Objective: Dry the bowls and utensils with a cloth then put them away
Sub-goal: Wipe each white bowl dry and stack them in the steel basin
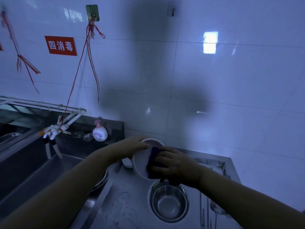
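Note:
My left hand [132, 147] grips the far rim of a white bowl [141, 162], which is tilted on edge above the steel counter. My right hand [175, 166] holds a dark blue cloth [153, 158] pressed against the bowl's inside. Just below the hands a steel bowl [169, 203] sits upright on the wet counter. Behind the white bowl part of another white dish [127, 162] shows. Under my left forearm lie the rims of stacked steel bowls [102, 180].
A deep steel sink [33, 172] lies to the left, with a white tap [52, 133] tied up by red string. A soap pump bottle [99, 132] and two glass lids [88, 136] stand on the dark ledge. A tiled wall rises behind the wet steel counter [125, 204].

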Motion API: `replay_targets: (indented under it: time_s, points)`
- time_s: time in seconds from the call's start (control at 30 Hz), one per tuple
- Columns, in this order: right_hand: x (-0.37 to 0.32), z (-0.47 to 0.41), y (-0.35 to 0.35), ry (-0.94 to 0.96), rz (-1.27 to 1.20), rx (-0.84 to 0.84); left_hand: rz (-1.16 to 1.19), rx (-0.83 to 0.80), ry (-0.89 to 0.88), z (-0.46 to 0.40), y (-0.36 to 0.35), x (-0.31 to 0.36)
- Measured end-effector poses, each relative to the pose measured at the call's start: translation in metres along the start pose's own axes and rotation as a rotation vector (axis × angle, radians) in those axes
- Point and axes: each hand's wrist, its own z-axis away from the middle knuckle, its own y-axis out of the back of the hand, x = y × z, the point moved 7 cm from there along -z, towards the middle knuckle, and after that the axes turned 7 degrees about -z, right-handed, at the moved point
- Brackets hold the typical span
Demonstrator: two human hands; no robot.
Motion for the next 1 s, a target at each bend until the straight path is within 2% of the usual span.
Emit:
replay_targets:
  time_s: [0.03,0.13,0.2,0.33,0.4,0.5,0.57,0.63,0.77,0.83,0.93,1.0]
  points:
    - [0.003,0.0,0.0,-0.021,-0.008,-0.016,-0.071,0.051,-0.015,-0.001,0.003,-0.002]
    - [0.012,0.001,0.003,-0.085,-0.046,-0.037,-0.49,0.293,-0.091,0.006,0.015,-0.002]
    - [0.016,0.003,0.006,-0.115,-0.098,-0.022,-0.681,0.403,-0.265,0.022,0.011,0.012]
    - [0.021,0.007,0.01,-0.156,-0.107,0.023,-1.022,0.29,-0.548,0.039,-0.019,0.021]
    - [0.02,0.008,0.008,-0.185,-0.103,0.018,-1.088,0.206,-0.569,0.036,-0.025,0.021]
    - [0.015,0.012,0.002,-0.2,-0.132,0.004,-1.043,0.152,-0.504,0.032,-0.026,0.016]
    - [0.018,0.017,0.005,-0.244,-0.167,0.052,-0.952,0.154,-0.423,0.032,-0.024,0.01]
    - [0.028,0.024,0.015,-0.328,-0.167,0.158,-0.742,0.189,-0.347,0.032,-0.018,0.001]
    - [0.053,0.043,0.034,-0.629,-0.286,0.459,0.013,0.297,-0.1,0.035,-0.01,-0.02]
    - [0.053,0.04,0.032,-0.696,-0.356,0.487,0.317,0.317,-0.006,0.033,-0.02,-0.025]
    - [0.047,0.023,0.02,-0.815,-0.524,0.475,0.752,0.28,-0.03,0.023,-0.039,-0.014]
    - [0.044,0.016,0.012,-0.909,-0.604,0.501,0.917,0.268,-0.05,0.019,-0.046,-0.005]
